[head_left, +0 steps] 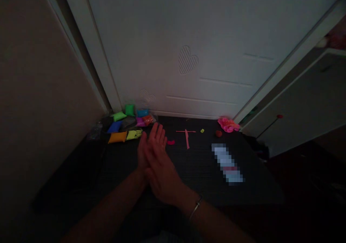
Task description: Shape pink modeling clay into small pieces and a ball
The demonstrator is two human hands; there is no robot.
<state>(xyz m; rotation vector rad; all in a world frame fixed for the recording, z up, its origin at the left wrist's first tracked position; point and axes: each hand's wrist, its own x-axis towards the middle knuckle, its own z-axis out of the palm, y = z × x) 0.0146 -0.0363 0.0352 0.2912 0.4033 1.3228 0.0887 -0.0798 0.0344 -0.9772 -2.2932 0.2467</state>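
Over the dark table my left hand (142,156) and my right hand (164,176) lie palm against palm, the right one on top and nearer to me. The fingers of both are stretched out flat. Anything between the palms is hidden. Just beyond the right fingertips lies a small curved bright pink piece (171,142), which looks like modelling clay. Two pink modelling tools are farther right: a thin stick (180,131) and a knife-shaped one (187,141), crossing each other. Beyond the left hand sits a yellow clay packet (133,134), with an orange packet (117,137) beside it.
More coloured packets, among them a green one (129,110) and a blue one (115,127), crowd the table's back left. Rightward are a small yellow lump (202,131), a reddish lump (218,133), a pink ruffled piece (228,124) and a blurred-out pale oblong (227,163). A white panel (173,37) stands behind.
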